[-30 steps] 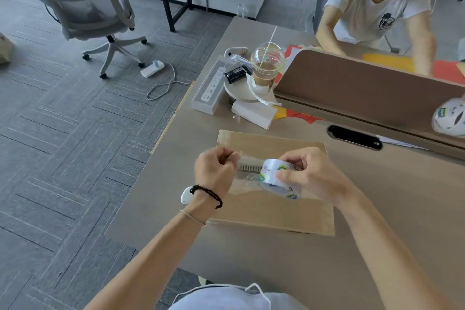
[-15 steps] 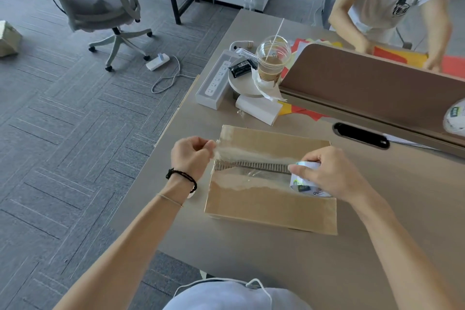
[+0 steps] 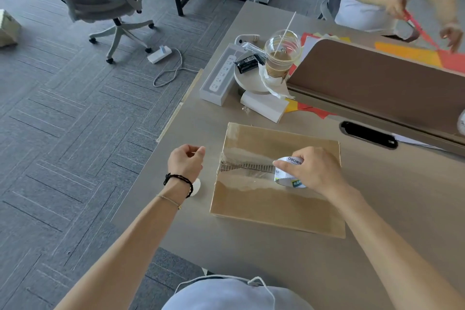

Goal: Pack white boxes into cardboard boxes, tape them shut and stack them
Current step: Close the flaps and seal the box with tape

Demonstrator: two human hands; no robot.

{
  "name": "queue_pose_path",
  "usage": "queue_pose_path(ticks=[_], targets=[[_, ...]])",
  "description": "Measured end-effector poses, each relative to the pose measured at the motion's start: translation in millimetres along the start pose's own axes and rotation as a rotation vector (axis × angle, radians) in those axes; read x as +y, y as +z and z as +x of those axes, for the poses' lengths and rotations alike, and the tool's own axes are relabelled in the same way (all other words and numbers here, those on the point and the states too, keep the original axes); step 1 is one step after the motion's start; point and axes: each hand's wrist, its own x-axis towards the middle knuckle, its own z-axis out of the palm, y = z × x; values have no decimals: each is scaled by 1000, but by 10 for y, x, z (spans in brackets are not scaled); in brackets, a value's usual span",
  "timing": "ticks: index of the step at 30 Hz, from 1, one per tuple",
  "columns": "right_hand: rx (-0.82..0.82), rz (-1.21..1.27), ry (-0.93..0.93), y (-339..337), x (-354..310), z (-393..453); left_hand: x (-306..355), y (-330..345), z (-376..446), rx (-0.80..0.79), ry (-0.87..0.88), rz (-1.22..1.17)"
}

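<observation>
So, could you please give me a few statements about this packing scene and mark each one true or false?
1. The right hand grips the tape roll over the cardboard box. True.
2. The left hand presses flat on the box top. False: it is beside the box, fingers pinched.
3. The iced drink cup has tipped over. False: it stands upright.
4. A white power strip lies on the desk. True.

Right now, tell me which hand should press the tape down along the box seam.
Probably the left hand: it hovers off the left edge of the cardboard box, seemingly pinching the clear tape's end. The right hand grips the tape roll mid-seam.
</observation>
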Motion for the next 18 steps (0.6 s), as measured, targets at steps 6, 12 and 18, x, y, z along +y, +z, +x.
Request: queue_pose_path(ticks=[6, 12, 18], targets=[[4, -77, 97, 131, -174, 22, -51, -76, 145, 14, 27, 20], [26, -115, 122, 152, -223, 23, -182, -102, 201, -12, 7, 45], [48, -126, 111, 212, -208, 22, -439, 153, 269, -15, -125, 18]])
